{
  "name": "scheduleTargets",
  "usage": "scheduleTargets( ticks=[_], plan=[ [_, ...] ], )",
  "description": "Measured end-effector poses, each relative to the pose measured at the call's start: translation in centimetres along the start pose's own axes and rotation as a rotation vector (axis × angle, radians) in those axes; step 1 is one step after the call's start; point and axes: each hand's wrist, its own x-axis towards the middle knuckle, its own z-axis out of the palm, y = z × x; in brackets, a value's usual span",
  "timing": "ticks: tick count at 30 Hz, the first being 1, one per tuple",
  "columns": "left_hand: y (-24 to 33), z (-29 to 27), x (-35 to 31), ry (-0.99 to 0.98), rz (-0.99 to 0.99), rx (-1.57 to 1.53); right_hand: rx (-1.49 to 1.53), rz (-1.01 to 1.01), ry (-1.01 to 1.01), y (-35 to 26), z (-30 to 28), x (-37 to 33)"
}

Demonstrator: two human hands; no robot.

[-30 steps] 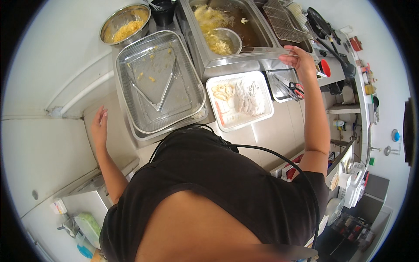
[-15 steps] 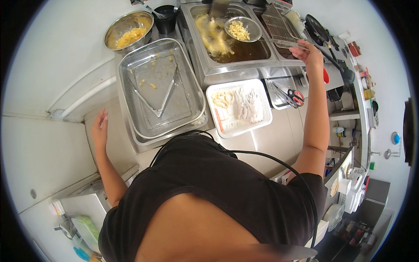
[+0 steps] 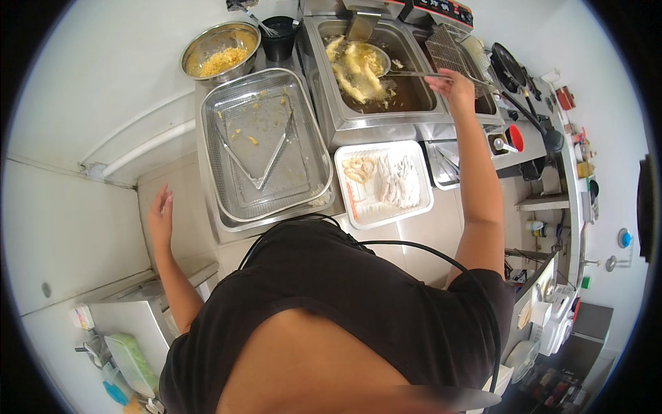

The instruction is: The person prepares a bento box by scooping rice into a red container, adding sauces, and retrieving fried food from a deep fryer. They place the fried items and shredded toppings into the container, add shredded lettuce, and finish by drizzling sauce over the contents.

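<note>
My right hand (image 3: 453, 90) is closed round the long handle of a wire skimmer (image 3: 407, 73) at the right of the deep fryer (image 3: 407, 117). The skimmer's bowl dips into the oil of the left basin, partly hidden by fried battered pieces (image 3: 360, 67) that float and bubble there. Small loose yellow crumbs drift in the oil beside it. My left hand (image 3: 161, 215) hangs in the air at the left, fingers loosely apart, holding nothing. Its nearest thing is the wire-mesh tray (image 3: 207, 159), where metal tongs (image 3: 269, 165) lie spread among a few crumbs.
A white tray (image 3: 352, 217) of pale floured pieces stands before the fryer. At the back left are a steel bowl (image 3: 193, 52) of yellow crumbs and a black container (image 3: 278, 47). A wire rack (image 3: 445, 52), black pan (image 3: 507, 63) and red cup (image 3: 514, 138) stand right.
My right hand has moved down and left. The skimmer, held above the oil with yellow crumbs in it before, now has its bowl down in the oil. My left hand stays open.
</note>
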Motion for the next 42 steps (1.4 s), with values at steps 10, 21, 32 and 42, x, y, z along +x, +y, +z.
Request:
scheduleTargets(
  ticks=[10, 21, 32, 42],
  plan=[
    [1.1, 1.4, 0.8, -0.005, 0.038, 0.020, 0.010, -0.134, 0.117, -0.6, -2.4, -4.0],
    [-0.1, 2.3, 1.7, -0.039, 0.027, -0.093, -0.103, -0.132, 0.128, -0.6, -3.5, -5.8],
    [-2.5, 1.3, 0.2, 0.011, -0.015, -0.095, 0.033, -0.108, 0.164, 1.1, -3.3, -6.1],
    [-5.3, -0.3, -1.1, 0.054, -0.057, -0.150, 0.006, -0.117, 0.209, -0.4, -1.9, -7.4]
  ],
)
